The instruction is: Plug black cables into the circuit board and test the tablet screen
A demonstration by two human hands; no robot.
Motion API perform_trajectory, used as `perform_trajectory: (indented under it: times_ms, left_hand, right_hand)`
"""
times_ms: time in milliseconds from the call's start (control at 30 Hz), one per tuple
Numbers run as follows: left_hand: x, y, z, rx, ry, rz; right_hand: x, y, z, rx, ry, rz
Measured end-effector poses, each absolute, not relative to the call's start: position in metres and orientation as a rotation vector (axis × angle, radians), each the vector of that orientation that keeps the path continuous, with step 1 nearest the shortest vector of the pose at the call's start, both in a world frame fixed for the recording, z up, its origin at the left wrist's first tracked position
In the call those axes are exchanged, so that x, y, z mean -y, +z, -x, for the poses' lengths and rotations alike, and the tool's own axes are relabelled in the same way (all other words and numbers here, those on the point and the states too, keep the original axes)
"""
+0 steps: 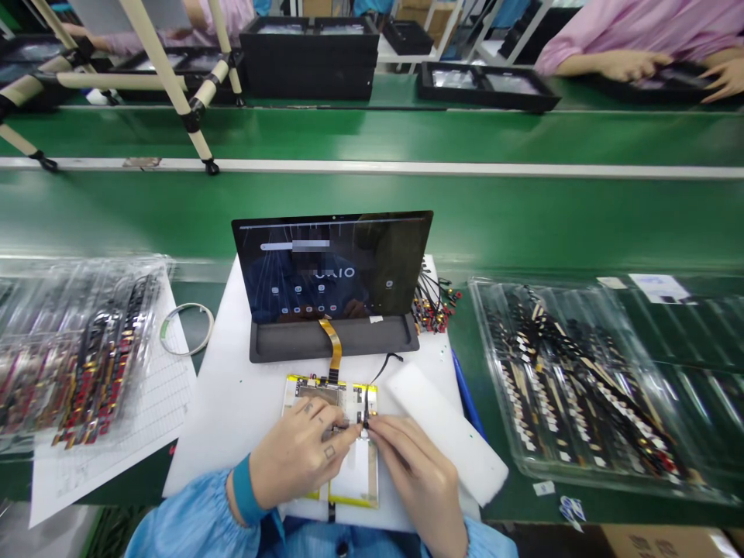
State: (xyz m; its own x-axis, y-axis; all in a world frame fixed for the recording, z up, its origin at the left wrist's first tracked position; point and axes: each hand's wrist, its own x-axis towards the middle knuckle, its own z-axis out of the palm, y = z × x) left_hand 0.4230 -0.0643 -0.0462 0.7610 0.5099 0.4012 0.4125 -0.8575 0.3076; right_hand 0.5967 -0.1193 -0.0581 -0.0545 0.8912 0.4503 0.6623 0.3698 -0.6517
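In front of me lies a yellow-edged tablet circuit board with its battery (356, 474). A gold ribbon cable (332, 341) joins it to a lit tablet screen (334, 267), propped upright in a dark grey holder (279, 345). My left hand (302, 449) rests over the board, its thumb and finger pinched close to a small connector; what they hold is hidden. My right hand (421, 469) is closed, fingertips pinching the lower end of a thin black cable (377, 373) at that same spot.
A white foam block (447, 434) lies right of the board on a white mat (215, 403). Clear trays of cables stand left (105, 356) and right (575, 387). A white ring (187, 329) is on paper. Across the green conveyor (372, 198), a person's hands (633, 66) work at black trays.
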Motion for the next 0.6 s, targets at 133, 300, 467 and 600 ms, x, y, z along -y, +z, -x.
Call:
perform_trajectory:
  times_ms: [133,300,467,600]
  left_hand:
    - [0.0644,-0.0455,-0.4236,-0.759,0.649,-2.788]
    - [0.0643,-0.047,-0.4233,-0.778,0.633,-2.754]
    - [0.0655,-0.0471,-0.4241,-0.817,0.549,-2.749]
    - [0.0671,-0.0471,-0.4271,-0.869,0.528,-2.76]
  right_hand:
    - [0.121,-0.0605,-0.5964,1.786,0.337,1.382]
    - [0.1212,-0.061,-0.5969,1.783,0.334,1.373]
    - [0.1202,-0.0628,-0.5985,1.77,0.339,1.36]
    - [0.1227,-0.0597,-0.5981,1.78,0.326,1.35]
